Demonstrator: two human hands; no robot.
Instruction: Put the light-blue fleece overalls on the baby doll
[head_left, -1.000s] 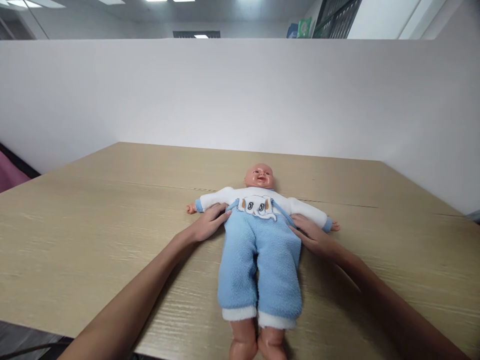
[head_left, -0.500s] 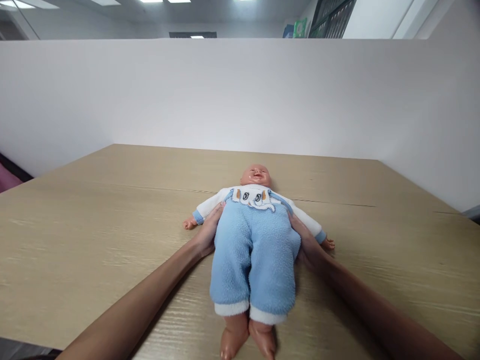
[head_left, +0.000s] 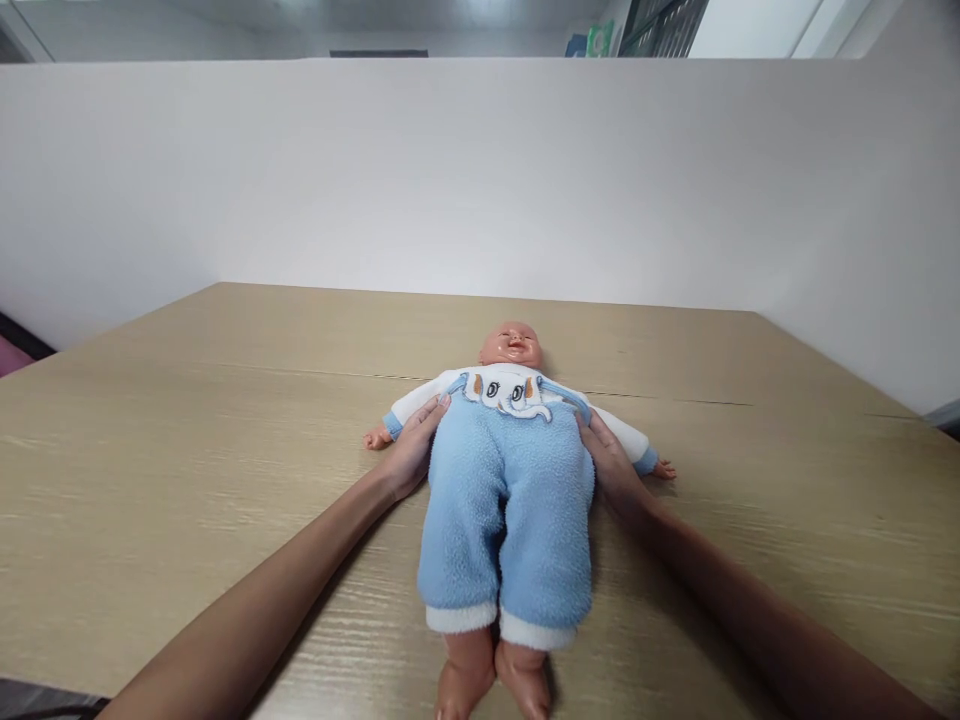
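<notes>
A baby doll (head_left: pixel 511 345) lies on its back, head away from me and bare feet towards me. It wears a white top and fluffy blue trousers (head_left: pixel 472 510) with white cuffs; an elephant patch (head_left: pixel 508 393) covers the chest. At the doll's waist on the left side, my left hand (head_left: pixel 411 450) holds it, thumb on the blue cloth. My right hand (head_left: pixel 615 465) grips the opposite side at the same height. The undersides of both hands' fingers are partly hidden by the doll. The doll's arms stretch outward past my hands.
The doll rests on a wide wood-grain table (head_left: pixel 225 400) with a seam across it. A white partition (head_left: pixel 480 180) stands along the back and right. Something pink (head_left: pixel 11 355) shows at the far left edge.
My right hand has shifted slightly up along the doll's side, and the cloth bunched there lies flatter. Both hands stay on the waist. The view has tilted down slightly.
</notes>
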